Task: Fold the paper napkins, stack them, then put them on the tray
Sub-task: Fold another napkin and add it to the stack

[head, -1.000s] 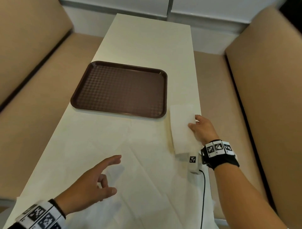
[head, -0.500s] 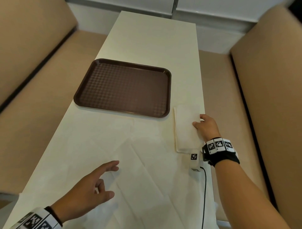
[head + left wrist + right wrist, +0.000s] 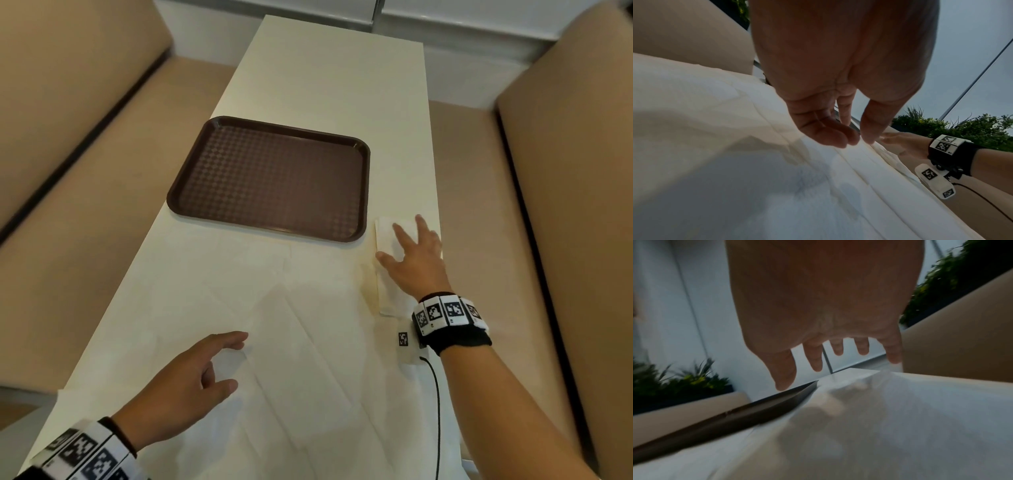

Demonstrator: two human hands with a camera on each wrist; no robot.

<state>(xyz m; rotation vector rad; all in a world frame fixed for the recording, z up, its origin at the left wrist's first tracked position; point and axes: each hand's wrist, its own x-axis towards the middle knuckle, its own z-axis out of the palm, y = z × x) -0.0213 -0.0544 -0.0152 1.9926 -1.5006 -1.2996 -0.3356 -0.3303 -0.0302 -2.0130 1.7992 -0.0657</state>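
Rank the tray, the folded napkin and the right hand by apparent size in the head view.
1. tray, by far the largest.
2. folded napkin and right hand: they look alike, and the hand covers part of the napkin, so no ranking.

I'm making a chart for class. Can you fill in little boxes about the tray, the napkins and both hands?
tray: brown, nothing on it, on the table
folded napkin: right of the tray, near the table edge
unfolded napkins: spread flat near the person
left hand: over the unfolded napkins, fingers loosely bent, holding nothing
right hand: fingers spread over the folded napkin
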